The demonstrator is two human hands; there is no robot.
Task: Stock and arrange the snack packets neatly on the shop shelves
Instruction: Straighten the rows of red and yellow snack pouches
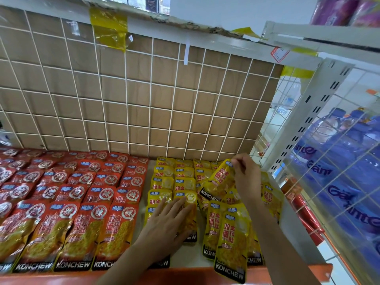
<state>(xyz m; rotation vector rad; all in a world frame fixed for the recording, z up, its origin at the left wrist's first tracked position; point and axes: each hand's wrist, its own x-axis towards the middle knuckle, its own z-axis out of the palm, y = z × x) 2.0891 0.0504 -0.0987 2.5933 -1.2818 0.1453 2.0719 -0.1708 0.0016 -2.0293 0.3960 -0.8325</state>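
The yellow packet (231, 249) at the front pokes over the orange shelf edge (61, 274), closest of all. Just behind it, the left hand (170, 219) lies flat with straight fingers. It presses down on the neat yellow rows (164, 175) and holds nothing.

Farther back and to the right, the right hand (245, 171) pinches the top corner of one lifted packet (223, 177). This packet hangs tilted, with its top to the back right and its bottom to the front left. It is over a messy pile (269, 194).

The neat rows run front to back. I think the lifted packet must turn straight like them. The right hand is nearer that spot. Red packets (82, 192) fill the left side.
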